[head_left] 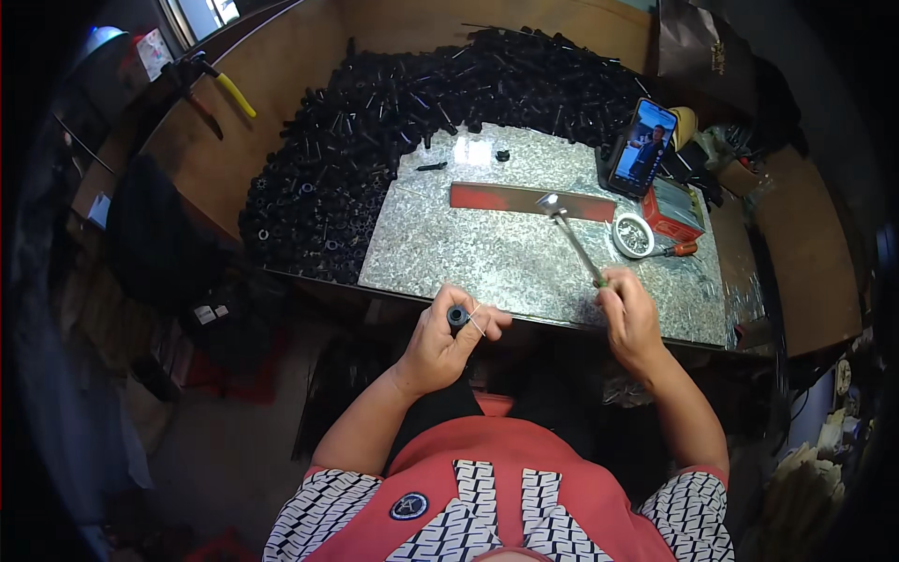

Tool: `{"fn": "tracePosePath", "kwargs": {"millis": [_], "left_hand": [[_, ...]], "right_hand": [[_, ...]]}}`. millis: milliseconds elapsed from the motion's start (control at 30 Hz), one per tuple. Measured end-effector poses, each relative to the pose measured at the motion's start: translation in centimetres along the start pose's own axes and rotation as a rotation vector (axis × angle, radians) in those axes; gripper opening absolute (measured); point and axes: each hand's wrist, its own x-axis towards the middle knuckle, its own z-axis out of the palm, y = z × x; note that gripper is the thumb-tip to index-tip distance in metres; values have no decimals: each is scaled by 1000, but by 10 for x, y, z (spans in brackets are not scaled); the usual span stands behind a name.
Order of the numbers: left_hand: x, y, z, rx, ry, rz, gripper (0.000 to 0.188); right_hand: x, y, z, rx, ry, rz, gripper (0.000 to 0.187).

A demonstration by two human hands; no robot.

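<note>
The grey speckled desk (421,258) fills the centre, its upper part hidden under a heap of black parts (449,89) too tangled to count. One reddish bar (501,199) lies mid-frame, partly covered by one metal tool (580,248); the right grip (634,314), right of centre, clasps that tool's lower end. At lower centre, the left grip (438,345) curls around one black cylinder (457,316), round end showing beside the thumb, the rest hidden. One thin pale strip (477,326), hard to make out, crosses its fingers.

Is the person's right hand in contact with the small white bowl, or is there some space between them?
Apart. The head view shows a strip of speckled tabletop between the right hand and the white bowl.
</note>
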Motion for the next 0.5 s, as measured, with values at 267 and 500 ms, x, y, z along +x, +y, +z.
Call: {"fn": "tracePosePath", "kwargs": {"millis": [267, 500], "left_hand": [[-5, -12, 2, 47, 65, 21, 38], [-9, -22, 8, -45, 63, -41, 77]], "right_hand": [[2, -38, -30, -131, -81, -189, 30], [11, -36, -26, -695, 206, -504, 37]]}}
